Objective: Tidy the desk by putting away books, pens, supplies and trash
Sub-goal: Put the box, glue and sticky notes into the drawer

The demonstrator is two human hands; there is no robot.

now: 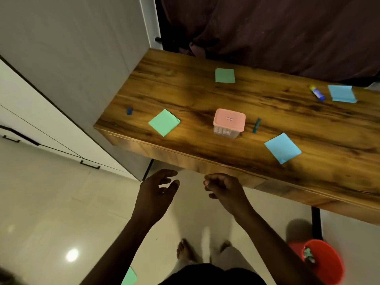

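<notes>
Pink-lidded box (229, 123) upright mid-desk. Near it: green note (164, 122) left, teal pen (256, 125) just right, blue note (282, 148) front-right, green note (225, 75) behind; glue stick (317, 92) far right-back.

Home room: wooden desk (205, 95), wardrobe (61, 58).

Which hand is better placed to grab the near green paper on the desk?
Left, probably. The left hand is open with fingers spread, just below the desk edge, nearly under the green paper. The right hand is loosely curled and sits further right, nearer the pink-lidded box.
</notes>
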